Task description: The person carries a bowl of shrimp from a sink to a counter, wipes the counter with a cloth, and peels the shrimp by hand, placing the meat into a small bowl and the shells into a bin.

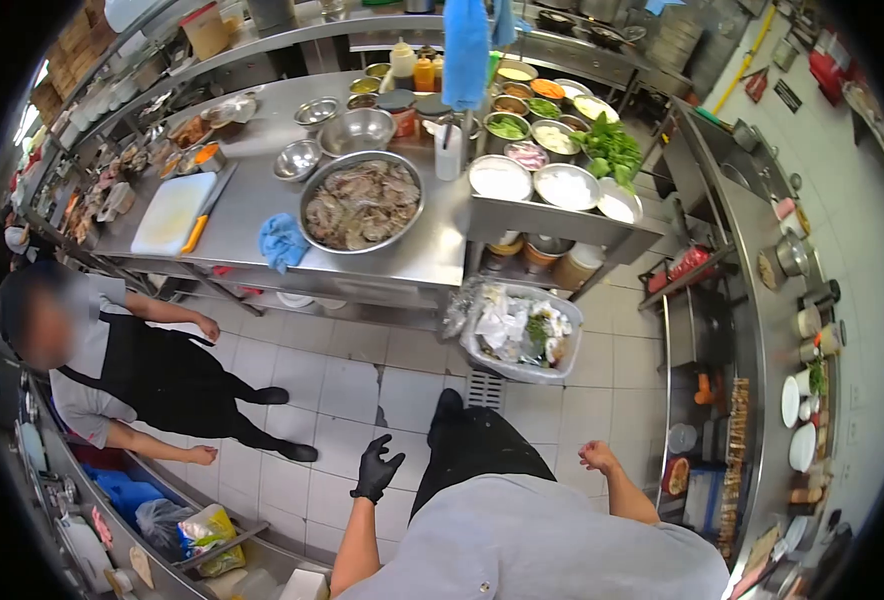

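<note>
My left hand (377, 470) wears a black glove and hangs over the floor, its thumb and fingers apart, holding nothing. My right hand (597, 456) is bare and hangs at my other side, fingers loosely curled and slightly apart with nothing visible in them. Neither one touches an object. Ahead on the steel counter (402, 265) stands a large metal bowl (362, 200) filled with what looks like raw shrimp. A blue cloth (283, 242) lies beside it. Further left are a white cutting board (174, 213) and a knife with a yellow handle (195, 236).
A lined waste bin (524, 335) full of scraps stands on the floor ahead. Left of me is a co-worker (162, 370) in a black apron. Metal containers of chopped ingredients (552, 138) fill the counter's right end. A steel shelf unit (752, 300) runs along my right.
</note>
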Tool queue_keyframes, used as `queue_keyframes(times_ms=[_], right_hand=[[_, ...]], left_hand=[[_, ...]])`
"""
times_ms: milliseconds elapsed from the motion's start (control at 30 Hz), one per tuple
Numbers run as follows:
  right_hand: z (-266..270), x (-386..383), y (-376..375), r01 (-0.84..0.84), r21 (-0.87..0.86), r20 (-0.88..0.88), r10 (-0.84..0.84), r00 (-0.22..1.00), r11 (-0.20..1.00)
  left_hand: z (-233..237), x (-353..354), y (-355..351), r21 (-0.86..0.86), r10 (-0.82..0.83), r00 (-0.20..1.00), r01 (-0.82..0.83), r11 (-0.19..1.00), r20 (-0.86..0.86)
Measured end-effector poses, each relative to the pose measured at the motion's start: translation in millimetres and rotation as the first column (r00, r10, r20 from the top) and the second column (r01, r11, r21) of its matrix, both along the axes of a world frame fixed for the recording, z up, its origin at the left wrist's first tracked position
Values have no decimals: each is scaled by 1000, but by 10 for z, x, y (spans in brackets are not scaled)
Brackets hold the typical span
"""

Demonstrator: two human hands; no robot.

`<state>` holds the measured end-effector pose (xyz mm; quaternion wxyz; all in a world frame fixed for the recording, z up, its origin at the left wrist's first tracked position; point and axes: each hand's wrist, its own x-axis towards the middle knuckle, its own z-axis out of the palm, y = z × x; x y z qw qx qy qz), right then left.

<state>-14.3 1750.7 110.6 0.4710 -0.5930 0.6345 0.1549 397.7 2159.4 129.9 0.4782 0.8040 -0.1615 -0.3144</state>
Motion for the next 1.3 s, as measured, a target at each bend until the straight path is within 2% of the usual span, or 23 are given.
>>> queue_keyframes(times_ms=[133,267,333,367,400,433,467,533,567,600,667,700,733,767,800,867,900,933,1000,1100,1200,1233,1300], right_hand=[[167,-335,129,-32,-13,-21,31,999,999],[198,-546,162,31,-17,-21,-32,999,999],[278,-623,200,54,-33,-20,-55,998,998],[322,-646,188,67,-45,-16,-68,998,997],[335,-707,178,98,-55,9,-98,995,994],[326,-799,179,129,-64,37,-127,991,990],[301,-894,178,160,-71,63,-155,986,985],[297,-1058,195,214,-86,79,-207,975,973],[284,-1155,241,239,-86,83,-232,969,967],[255,-1252,267,257,-69,64,-252,965,964],[186,-1436,312,289,-32,25,-288,957,957],[152,-1516,329,303,-13,18,-303,953,953],[118,-1602,344,319,4,10,-319,948,948],[78,-1702,353,334,20,1,-334,942,942],[21,-1805,350,347,38,17,-348,938,937],[-87,-2001,285,365,68,47,-368,929,929],[-107,-2087,232,377,79,46,-381,923,923],[-121,-2159,165,388,89,47,-393,919,918],[-114,-2329,-54,409,97,59,-416,907,907],[-100,-2581,-408,426,94,88,-433,897,900],[-214,-2893,-763,470,87,144,-478,866,878],[-236,-3012,-858,460,81,141,-467,873,884],[-259,-3182,-1037,444,69,142,-449,882,893]], left_hand=[[-438,-533,224,-68,87,987,-97,993,-134],[-1002,-915,650,119,83,966,-55,991,-244],[-1836,-1052,1169,312,-113,970,179,933,-216],[-1987,-1091,1429,320,-221,942,297,900,-254],[-1839,-1098,1553,317,-326,900,411,855,-289],[-1856,-1166,1653,435,32,856,230,871,-516],[-1574,-1199,1653,610,436,695,6,792,-572],[-1492,-1099,1790,598,475,619,-11,801,-626],[-1594,-1057,1789,634,271,776,206,746,-570],[-1570,-952,1831,432,45,858,211,877,-511],[-1586,-833,1646,348,-99,940,217,912,-327],[-1590,-759,1436,429,-144,944,266,863,-296],[-1651,-717,1350,611,-652,757,497,616,42],[-1467,-659,1052,643,-690,723,515,567,29],[-1408,-602,807,637,-770,613,525,565,178],[-1349,-571,294,527,-705,606,489,695,367],[-1484,-607,-26,332,-328,941,285,899,79],[-1388,-606,-253,339,-419,904,369,866,87],[-1117,-771,-823,284,-216,973,232,930,-85],[-626,-1129,-1549,240,-259,965,242,940,43],[-142,-1455,-2162,240,-312,950,304,922,-7],[-226,-1504,-2297,278,-382,923,357,892,38],[-213,-1673,-2536,285,-379,925,355,890,32]])
